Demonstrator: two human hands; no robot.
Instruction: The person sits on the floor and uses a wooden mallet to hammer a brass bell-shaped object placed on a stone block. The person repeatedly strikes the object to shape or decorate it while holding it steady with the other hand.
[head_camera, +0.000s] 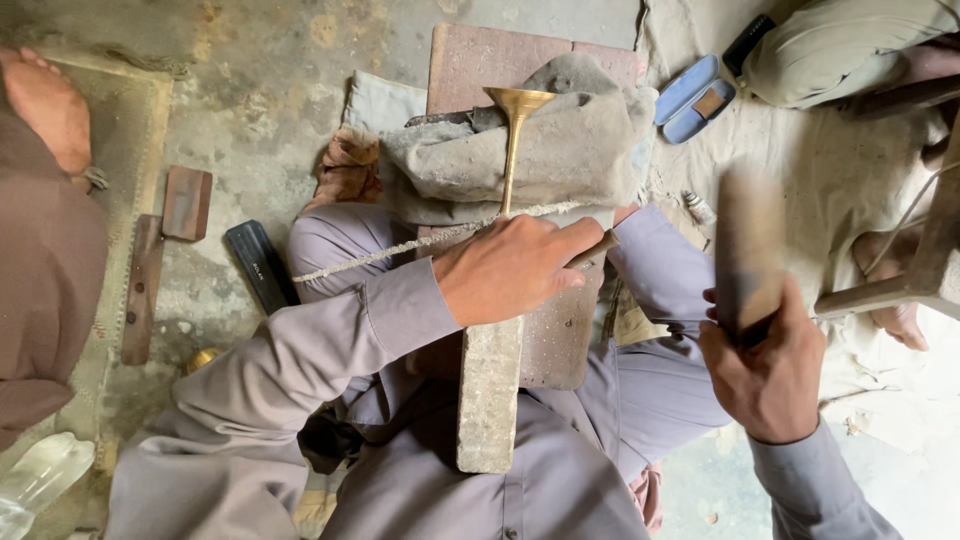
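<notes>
**A:** What do the fingers have hold of?

**B:** The left hand (515, 268) is curled shut around the narrow lower end of a brass trumpet-shaped piece (517, 135); the fingers (570, 262) wrap it fully, right where the stem meets the stone block (492, 395). The right hand (768, 372) is closed tight on the handle of a mallet (748, 250), whose head is blurred, raised well to the right of the brass piece.

**A:** How would that brass piece handle?

**B:** I judge it stiff but thin-walled, fairly light, smooth enough to slip, and easy to dent at the flared mouth. The stem near the base looks the safest place to grip, as the left hand does. The mallet seems heavy at the head.

**A:** And where does it lie?

**B:** Its flare rests on a folded grey cloth pad (560, 150), with a twisted cord (420, 245) running across below the flare. The pad sits on a reddish board over the person's lap.

**A:** The room?

**B:** A rough, stained concrete floor (260, 90). Left of the brass piece lie a dark flat bar (258, 265) and rusty metal pieces (186, 203); to its right, a blue case (694, 98). Other people sit at both edges.
</notes>
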